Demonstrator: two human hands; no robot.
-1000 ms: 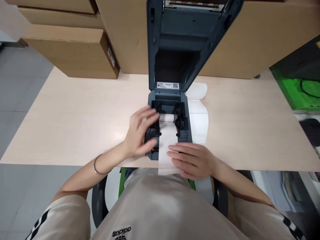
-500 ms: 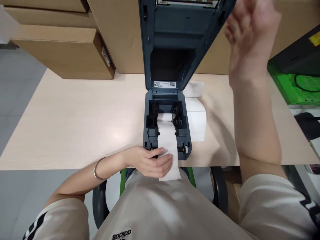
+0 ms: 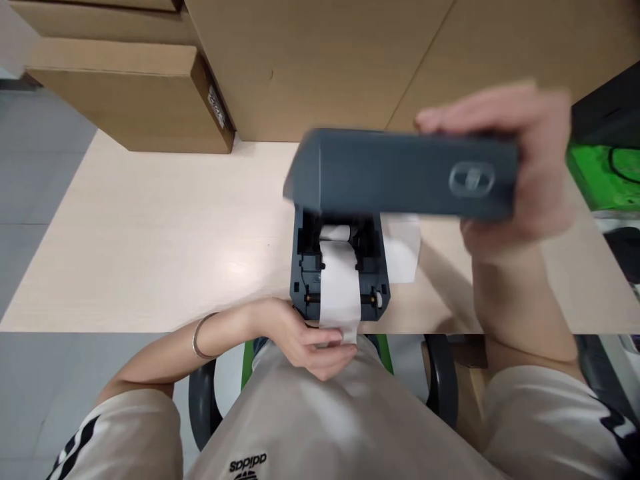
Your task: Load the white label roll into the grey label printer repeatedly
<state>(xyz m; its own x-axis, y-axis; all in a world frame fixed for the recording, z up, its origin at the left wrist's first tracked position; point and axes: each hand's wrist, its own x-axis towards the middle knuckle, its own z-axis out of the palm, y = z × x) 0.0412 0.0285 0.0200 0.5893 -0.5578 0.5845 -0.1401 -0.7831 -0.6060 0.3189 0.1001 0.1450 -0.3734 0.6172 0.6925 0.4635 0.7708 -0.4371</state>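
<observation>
1. Nearest the person's body, the left hand point(image 3: 316, 343) is at the front end of a paper strip point(image 3: 340, 283); its fingers lie close together and seem to pinch that end, though the thumb is not clearly shown.
2. The strip runs over the front edge of a printer point(image 3: 297, 291). It should be light, limp and easily creased or torn, so a soft hold at its free end, pulled straight, would suit it.
3. The printer sits near the table point(image 3: 150, 220) edge. It looks like hard plastic, rigid and fairly heavy, best lifted from both sides of its base.
4. Farther in, a paper roll point(image 3: 335, 233) lies between dark holders; it probably turns easily.
5. To the right, a loose sheet point(image 3: 404, 250) lies on the table just beside the base.
6. Above the printer's rear, the right hand point(image 3: 537, 160) grips the tilted lid point(image 3: 400, 172) by its right end, fingers on one side and thumb on the other, blurred. The lid is likely stiff, smooth and moderately weighty; its outer rim offers the surest hold.
7. Farthest back stand cardboard boxes point(image 3: 120, 107).
</observation>
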